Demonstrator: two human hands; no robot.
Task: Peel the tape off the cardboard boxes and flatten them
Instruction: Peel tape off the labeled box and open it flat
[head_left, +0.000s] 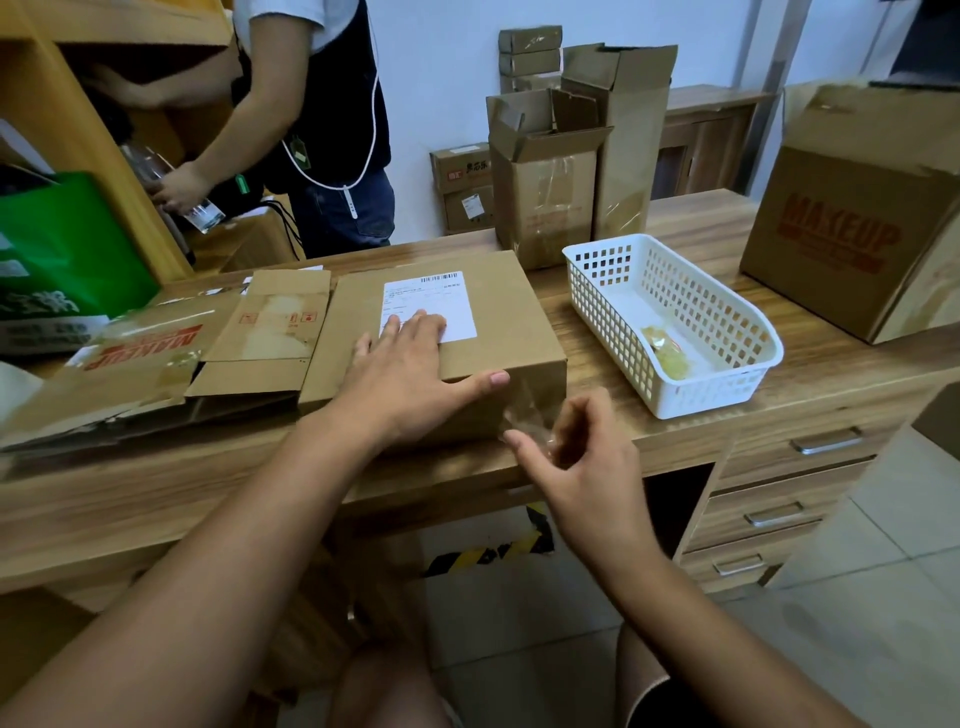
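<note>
A closed brown cardboard box (498, 317) with a white shipping label (441, 299) lies on the wooden desk (779, 379) near its front edge. My left hand (410, 374) rests flat on the box top, thumb along the front edge. My right hand (587, 457) is just in front of the box's right front corner, fingers pinched on a strip of clear tape (530, 415) that still clings to the box's front face. Left of the box lie flattened cardboard pieces (208, 353), one printed MAKEUP.
A white plastic basket (727, 332) with wadded tape inside stands right of the box. Behind are two tall open boxes (550, 208) and a large MAKEUP box (857, 234) at the right. Another person (322, 130) stands behind the desk at a shelf. Drawers (779, 499) sit lower right.
</note>
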